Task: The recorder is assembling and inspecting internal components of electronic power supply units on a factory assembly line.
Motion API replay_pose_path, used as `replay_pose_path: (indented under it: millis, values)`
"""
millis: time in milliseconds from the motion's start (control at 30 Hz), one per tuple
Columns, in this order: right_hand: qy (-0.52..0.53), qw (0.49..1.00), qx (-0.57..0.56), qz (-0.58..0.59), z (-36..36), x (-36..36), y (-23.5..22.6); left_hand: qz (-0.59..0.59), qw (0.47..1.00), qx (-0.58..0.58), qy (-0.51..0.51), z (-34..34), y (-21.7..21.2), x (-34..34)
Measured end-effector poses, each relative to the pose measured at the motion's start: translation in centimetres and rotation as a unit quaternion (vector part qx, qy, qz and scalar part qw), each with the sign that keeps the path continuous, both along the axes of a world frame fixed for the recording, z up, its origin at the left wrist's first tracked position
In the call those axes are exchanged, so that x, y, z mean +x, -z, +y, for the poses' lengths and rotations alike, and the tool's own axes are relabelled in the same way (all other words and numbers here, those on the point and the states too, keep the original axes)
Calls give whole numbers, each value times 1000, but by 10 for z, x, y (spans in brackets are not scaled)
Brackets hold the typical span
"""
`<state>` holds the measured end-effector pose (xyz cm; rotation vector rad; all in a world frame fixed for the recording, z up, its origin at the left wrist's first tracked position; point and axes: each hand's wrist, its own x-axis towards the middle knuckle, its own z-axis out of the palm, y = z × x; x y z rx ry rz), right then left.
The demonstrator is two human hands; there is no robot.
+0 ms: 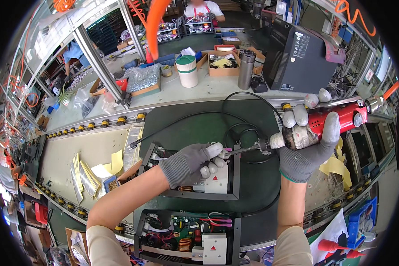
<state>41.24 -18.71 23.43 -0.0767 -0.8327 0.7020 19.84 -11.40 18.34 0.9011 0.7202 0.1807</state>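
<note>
My right hand (302, 160), in a grey glove with pale fingertips, is wrapped around a red power screwdriver (334, 119) with a taped front grip. The tool lies almost level, and its bit (246, 150) points left. At the bit's tip my left hand (188, 163), gloved alike, is closed in a pinch. What lies between its fingers is too small to make out. Below that hand is a dark open metal case (236, 179) with a white warning-labelled box (215, 182) inside, partly covered by my hand. A black cable (186, 116) loops behind it.
Nearer me sits a second open case (142, 228) with a green circuit board and coils. Paper strips (86, 177) lie on the left, beside a small tray of screws (111, 184). On the back shelf stand a white jar (187, 73), a steel flask (246, 71) and a black cabinet (299, 62).
</note>
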Motion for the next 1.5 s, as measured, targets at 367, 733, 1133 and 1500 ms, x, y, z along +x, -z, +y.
replay_pose_path:
  millis: [367,733,1133,1500]
  values:
    - [-3,1000,3,8,26,6,19,-42,998,-35,-18,4,-1,4]
    - [-13,999,35,-13,32,2,20,-63,994,-51,-69,10,0,5]
    - [29,995,67,-63,40,12,23,404,770,492,41,71,-13,-25]
    - [44,998,-42,-22,44,20,44,548,638,449,301,75,23,2]
